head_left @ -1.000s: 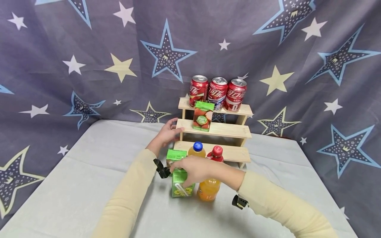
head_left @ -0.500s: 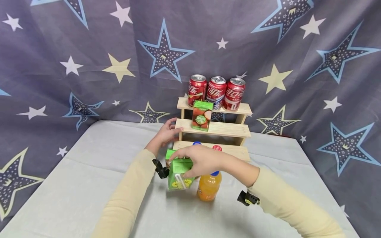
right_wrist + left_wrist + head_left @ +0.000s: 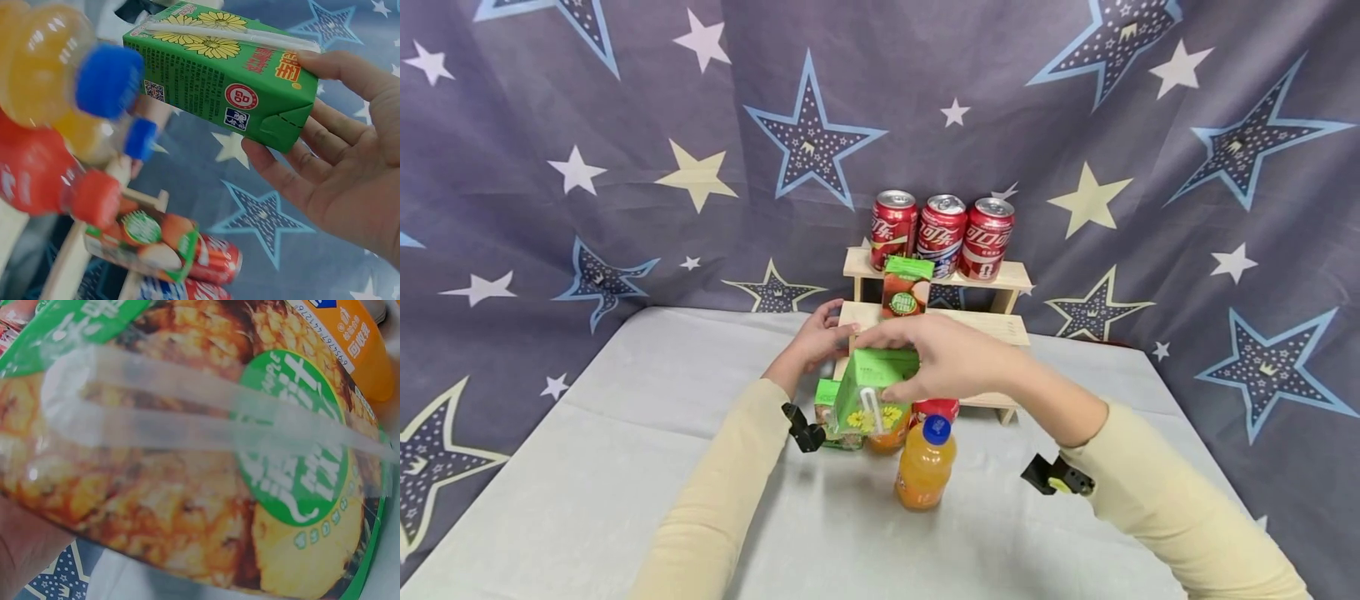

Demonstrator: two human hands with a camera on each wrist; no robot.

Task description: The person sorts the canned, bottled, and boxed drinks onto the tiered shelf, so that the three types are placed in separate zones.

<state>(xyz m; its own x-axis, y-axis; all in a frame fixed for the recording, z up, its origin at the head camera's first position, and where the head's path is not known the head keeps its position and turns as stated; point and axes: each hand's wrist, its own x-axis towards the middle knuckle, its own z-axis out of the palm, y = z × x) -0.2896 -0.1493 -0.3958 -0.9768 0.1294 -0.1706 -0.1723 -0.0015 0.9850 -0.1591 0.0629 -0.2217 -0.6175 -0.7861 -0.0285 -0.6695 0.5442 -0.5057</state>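
Observation:
My right hand [image 3: 955, 354] grips a green drink carton [image 3: 856, 396] with yellow flowers and a straw on its side, fingers and thumb at its top end. The carton is raised and tilted in front of the stepped wooden shelf [image 3: 985, 327]. In the right wrist view, the thumb and fingers pinch one end of this carton. My left hand [image 3: 812, 340] holds the left end of the shelf's middle step. Near that forearm stands a pineapple juice carton [image 3: 187, 487], filling the left wrist view. A juice carton with a green top [image 3: 908, 287] stands upright on the middle step.
Three red cola cans [image 3: 942, 237] line the top step. A blue-capped orange drink bottle [image 3: 925, 471] stands in front on the white-covered table [image 3: 625, 433]. Behind it are another orange bottle [image 3: 886, 442] and a red bottle [image 3: 938, 408], partly hidden. A star-patterned curtain surrounds the table.
My right hand has lifted the flowered carton off the table, moving it up and toward the shelf; it now tilts. The left hand has stayed at the shelf's left end.

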